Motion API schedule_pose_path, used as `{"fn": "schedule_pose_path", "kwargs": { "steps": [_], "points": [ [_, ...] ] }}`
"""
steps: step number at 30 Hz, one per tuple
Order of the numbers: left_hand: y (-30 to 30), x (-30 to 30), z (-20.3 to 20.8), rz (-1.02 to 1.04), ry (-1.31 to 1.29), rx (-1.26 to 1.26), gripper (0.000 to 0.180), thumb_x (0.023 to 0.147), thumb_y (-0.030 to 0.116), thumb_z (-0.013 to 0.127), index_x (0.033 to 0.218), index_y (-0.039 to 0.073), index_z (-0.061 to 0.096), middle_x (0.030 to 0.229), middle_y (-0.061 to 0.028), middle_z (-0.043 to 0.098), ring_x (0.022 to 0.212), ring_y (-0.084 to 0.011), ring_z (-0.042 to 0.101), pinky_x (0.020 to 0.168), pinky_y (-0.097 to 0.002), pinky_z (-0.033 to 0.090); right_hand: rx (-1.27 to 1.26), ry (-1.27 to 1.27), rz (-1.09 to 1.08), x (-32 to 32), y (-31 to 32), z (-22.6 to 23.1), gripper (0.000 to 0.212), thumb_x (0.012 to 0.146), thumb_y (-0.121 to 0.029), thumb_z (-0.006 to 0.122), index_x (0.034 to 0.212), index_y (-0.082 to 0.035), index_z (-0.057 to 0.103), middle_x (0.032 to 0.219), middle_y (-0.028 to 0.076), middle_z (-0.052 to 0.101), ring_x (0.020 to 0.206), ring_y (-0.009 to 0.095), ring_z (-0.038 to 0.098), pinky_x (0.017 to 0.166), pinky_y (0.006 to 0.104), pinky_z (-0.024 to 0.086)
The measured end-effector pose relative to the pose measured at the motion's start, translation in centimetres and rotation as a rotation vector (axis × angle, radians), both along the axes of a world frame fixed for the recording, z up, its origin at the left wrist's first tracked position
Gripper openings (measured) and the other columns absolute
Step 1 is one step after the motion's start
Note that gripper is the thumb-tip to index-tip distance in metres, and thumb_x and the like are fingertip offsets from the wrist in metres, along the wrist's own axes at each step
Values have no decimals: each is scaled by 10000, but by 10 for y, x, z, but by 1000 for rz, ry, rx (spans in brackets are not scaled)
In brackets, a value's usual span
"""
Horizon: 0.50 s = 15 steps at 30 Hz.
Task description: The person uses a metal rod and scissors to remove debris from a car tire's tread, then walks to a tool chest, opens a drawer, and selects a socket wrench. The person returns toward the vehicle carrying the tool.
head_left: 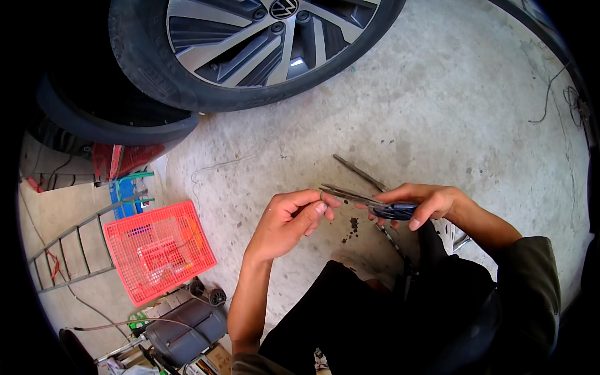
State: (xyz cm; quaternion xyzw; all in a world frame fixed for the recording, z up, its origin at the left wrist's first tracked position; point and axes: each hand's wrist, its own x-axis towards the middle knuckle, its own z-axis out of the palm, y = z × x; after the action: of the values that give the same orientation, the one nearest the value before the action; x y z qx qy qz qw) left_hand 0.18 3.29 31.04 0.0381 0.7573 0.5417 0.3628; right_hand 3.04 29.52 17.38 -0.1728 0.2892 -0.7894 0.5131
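In front of my knees, my right hand (415,205) is closed around the dark blue handles of long-nosed pliers (353,195). Their slim metal jaws point left and look slightly apart at the tips. My left hand (294,215) meets those tips with thumb and forefinger bent together in a pinch. A small dark curved piece seems to sit between the fingertips and the jaws, too small to name. Past the pliers, a thin metal bar (356,171) lies on the floor and passes behind my right hand. Dark crumbs (351,231) are scattered beneath my hands.
A car wheel (275,56) with grey spokes fills the top, beside a dark bumper piece (119,128). To my left are a red plastic basket (161,250) holding packages, a metal ladder (75,247) and a grey case (187,331). Concrete floor spreads ahead; a cable (550,94) lies far right.
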Motion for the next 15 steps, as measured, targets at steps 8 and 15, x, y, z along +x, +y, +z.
{"fn": "schedule_pose_path", "kwargs": {
  "steps": [8, 15],
  "points": [
    [1, -3, 10, -128, 108, -147, 170, 907, 85, 565, 907, -48, 671, 691, -43, 622, 533, -66, 448, 483, -221, 357, 58, 20, 87, 2, 0, -1, 731, 658, -181, 644, 1335, 35, 470, 1011, 63, 559, 914, 124, 504, 780, 248, 402],
    [2, 0, 0, -270, 286, -210, 120, 874, 85, 612, 890, -2, 692, 690, -54, 662, 543, -101, 536, 507, -250, 412, 174, -125, 260, 8, -3, 3, 796, 621, -106, 621, 1386, 10, 431, 1001, 64, 548, 951, 132, 513, 780, 261, 432]
  ]
}}
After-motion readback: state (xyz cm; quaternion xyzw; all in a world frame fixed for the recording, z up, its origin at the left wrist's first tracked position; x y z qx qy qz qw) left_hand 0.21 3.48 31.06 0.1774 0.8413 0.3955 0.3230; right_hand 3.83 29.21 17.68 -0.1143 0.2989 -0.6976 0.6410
